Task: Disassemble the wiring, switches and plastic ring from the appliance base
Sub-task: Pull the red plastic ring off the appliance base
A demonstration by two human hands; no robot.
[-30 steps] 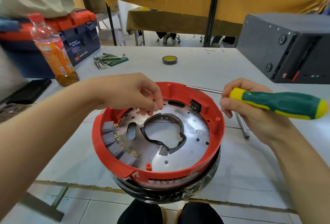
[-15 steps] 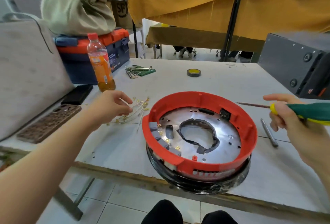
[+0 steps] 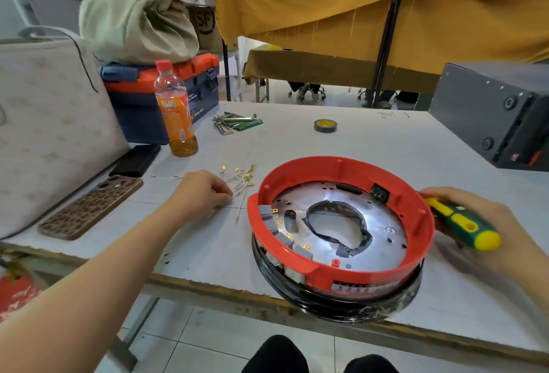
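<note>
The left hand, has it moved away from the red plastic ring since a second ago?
Yes. The left hand was over the red plastic ring; now it is on the table left of it, at the loose wires.

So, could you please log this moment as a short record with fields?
left hand: on the table, fingers curled at the loose wires
right hand: grips the screwdriver beside the base
base: red ring on; grey switches inside at left
also on table: bottle, tape roll, phone
</note>
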